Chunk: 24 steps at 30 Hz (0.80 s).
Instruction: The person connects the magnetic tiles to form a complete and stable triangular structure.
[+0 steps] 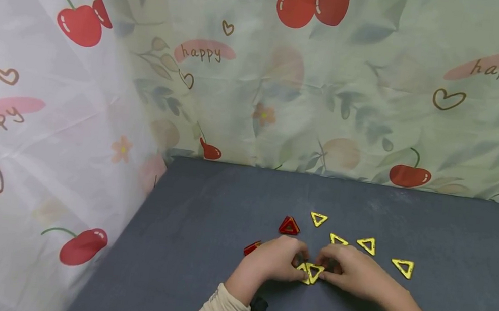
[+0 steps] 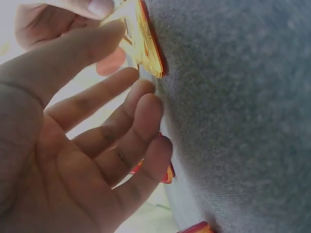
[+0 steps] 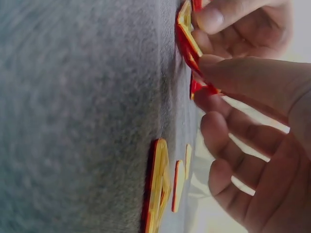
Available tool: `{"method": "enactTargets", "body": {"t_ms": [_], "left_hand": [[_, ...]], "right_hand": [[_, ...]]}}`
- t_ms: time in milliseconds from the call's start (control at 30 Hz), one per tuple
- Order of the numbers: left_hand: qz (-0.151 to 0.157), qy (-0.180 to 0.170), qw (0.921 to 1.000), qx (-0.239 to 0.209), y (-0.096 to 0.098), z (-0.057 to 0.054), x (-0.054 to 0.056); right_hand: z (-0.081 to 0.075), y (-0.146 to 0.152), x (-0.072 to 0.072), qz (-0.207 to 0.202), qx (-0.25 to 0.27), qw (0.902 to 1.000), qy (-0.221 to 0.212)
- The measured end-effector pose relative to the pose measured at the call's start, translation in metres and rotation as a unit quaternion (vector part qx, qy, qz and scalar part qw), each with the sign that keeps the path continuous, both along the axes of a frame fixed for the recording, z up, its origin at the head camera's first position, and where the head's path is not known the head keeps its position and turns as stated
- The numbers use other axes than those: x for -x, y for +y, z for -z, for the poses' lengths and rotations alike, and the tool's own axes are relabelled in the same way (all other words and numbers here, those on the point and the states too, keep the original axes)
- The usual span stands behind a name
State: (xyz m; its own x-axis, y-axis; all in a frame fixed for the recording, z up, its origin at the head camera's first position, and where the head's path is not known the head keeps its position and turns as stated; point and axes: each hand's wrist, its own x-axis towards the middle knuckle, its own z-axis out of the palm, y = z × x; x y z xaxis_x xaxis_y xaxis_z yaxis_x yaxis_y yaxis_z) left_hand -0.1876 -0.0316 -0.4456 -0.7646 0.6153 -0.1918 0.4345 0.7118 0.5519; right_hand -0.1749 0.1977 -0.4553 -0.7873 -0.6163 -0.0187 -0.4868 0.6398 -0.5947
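Observation:
In the head view, two yellow triangular magnetic tiles meet edge to edge between my hands, low over the dark table. My left hand (image 1: 272, 260) pinches the left tile (image 1: 305, 280), partly covered by its thumb. The right tile (image 1: 312, 280) is pinched by my right hand (image 1: 358, 272) between thumb and finger. From the left wrist, a translucent yellow tile (image 2: 149, 51) with a red edge stands tilted at the thumb tip, the other fingers loosely bent. Red and yellow faces of the held tile (image 3: 188, 41) appear in the right wrist view, beside the right thumb.
Beyond the hands lie several loose yellow triangles, among them one at the back (image 1: 319, 215) and one far right (image 1: 409, 269). A red triangular piece (image 1: 290, 219) lies behind the left hand, another red piece (image 1: 251, 248) beside it. Patterned cloth (image 1: 248, 84) borders the grey table (image 1: 207, 212).

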Motion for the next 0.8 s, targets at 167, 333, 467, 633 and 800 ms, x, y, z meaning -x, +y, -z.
{"method": "enactTargets", "body": {"t_ms": [167, 333, 467, 633, 800], "left_hand": [[0.032, 0.013, 0.9993, -0.013, 0.002, 0.0, 0.002], [0.06, 0.034, 0.9973, -0.025, 0.003, 0.001, 0.004], [0.063, 0.036, 0.9966, -0.038, 0.003, 0.003, 0.005], [0.048, 0.023, 0.9981, -0.033, 0.002, 0.004, 0.005], [0.026, 0.041, 0.9986, -0.022, 0.0, 0.003, 0.002]], "right_hand": [[-0.001, -0.002, -0.001, -0.011, 0.031, 0.9993, 0.018], [-0.001, -0.003, -0.002, -0.026, 0.06, 0.9976, 0.025], [-0.001, -0.003, -0.002, -0.028, 0.065, 0.9972, 0.024], [-0.005, 0.003, -0.001, -0.023, 0.072, 0.997, 0.017], [-0.011, 0.017, 0.002, 0.004, 0.039, 0.9991, -0.014]]}}
